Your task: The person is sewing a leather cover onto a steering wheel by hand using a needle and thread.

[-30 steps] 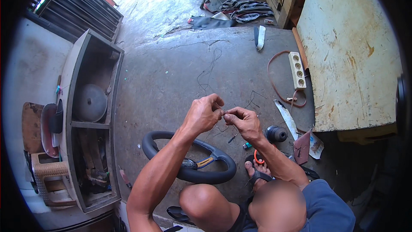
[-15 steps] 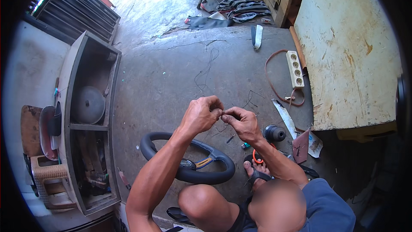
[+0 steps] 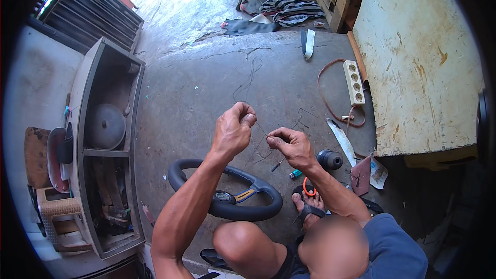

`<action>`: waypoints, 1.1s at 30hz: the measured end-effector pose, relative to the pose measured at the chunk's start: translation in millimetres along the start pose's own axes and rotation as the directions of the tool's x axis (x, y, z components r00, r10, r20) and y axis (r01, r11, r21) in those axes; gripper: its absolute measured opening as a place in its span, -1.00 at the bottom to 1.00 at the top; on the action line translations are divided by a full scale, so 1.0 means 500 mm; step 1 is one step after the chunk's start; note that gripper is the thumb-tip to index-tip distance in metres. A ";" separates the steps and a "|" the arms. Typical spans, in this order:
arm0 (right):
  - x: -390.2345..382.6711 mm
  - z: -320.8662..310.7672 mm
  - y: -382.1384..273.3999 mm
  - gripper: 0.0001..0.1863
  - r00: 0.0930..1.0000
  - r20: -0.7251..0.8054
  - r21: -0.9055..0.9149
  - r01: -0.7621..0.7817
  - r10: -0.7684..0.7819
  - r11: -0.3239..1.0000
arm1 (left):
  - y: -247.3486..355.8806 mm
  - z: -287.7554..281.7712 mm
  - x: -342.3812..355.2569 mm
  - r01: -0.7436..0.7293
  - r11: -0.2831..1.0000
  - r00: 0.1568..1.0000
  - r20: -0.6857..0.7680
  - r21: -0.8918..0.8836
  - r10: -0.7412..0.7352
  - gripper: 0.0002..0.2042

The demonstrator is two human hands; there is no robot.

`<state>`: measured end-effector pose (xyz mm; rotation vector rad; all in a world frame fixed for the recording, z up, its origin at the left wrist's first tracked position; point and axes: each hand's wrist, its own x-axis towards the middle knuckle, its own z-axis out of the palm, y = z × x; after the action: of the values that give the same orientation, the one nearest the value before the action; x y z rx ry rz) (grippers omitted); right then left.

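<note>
A thin dark thread runs slantwise between my two hands over the concrete floor. My left hand pinches one part of it between thumb and fingertips, a little farther out than the other hand. My right hand is closed in a pinch on the thread too; whether a needle is in its fingertips is too small to tell. Below my left forearm lies a black steering wheel, beside my bent knee. More loose thread trails in loops across the floor beyond the hands.
Near my right foot are a black cylindrical object, an orange ring and scraps. A power strip with its brown cord lies by a worn pale board. At left stands a metal-framed cabinet; cloths lie far off.
My hands have drawn apart: the left has moved away and slightly left, showing the thread stretched between them. The right hand has stayed almost in place.
</note>
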<state>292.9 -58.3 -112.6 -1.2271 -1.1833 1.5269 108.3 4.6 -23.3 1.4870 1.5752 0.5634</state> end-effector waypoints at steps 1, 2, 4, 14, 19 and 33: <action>0.002 0.000 0.001 -0.71 1.000 0.011 0.011 0.001 -0.002 1.000 | 0.001 0.003 -0.002 -0.035 0.999 0.999 -0.022 -0.006 0.035 -0.89; 0.003 0.001 0.001 -0.71 1.000 0.023 0.023 0.003 -0.003 1.000 | 0.003 0.007 -0.004 -0.037 0.999 0.999 -0.022 -0.007 0.037 -0.89; 0.001 0.006 0.000 -0.70 0.999 0.014 0.091 -0.040 0.039 0.995 | 0.007 0.011 -0.007 0.029 0.946 0.999 0.045 -0.324 -0.015 -0.92; -0.013 0.023 0.018 -0.71 0.982 0.100 0.536 -0.187 0.158 0.824 | -0.029 -0.008 -0.026 -0.004 1.000 0.997 0.072 0.029 0.002 -0.92; -0.011 0.039 0.023 -0.73 0.982 0.105 0.615 -0.190 0.159 0.765 | -0.031 -0.005 -0.048 -0.067 0.979 0.991 0.124 0.191 0.043 -0.87; 0.002 0.031 0.032 -0.74 0.982 0.051 0.653 -0.169 0.180 0.739 | -0.017 -0.009 -0.029 -0.174 0.968 0.984 0.074 0.179 0.163 -0.83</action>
<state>276.6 -63.2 -127.2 -0.8686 -0.4291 1.8491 98.5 -9.7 -23.9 1.7743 1.4970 0.4734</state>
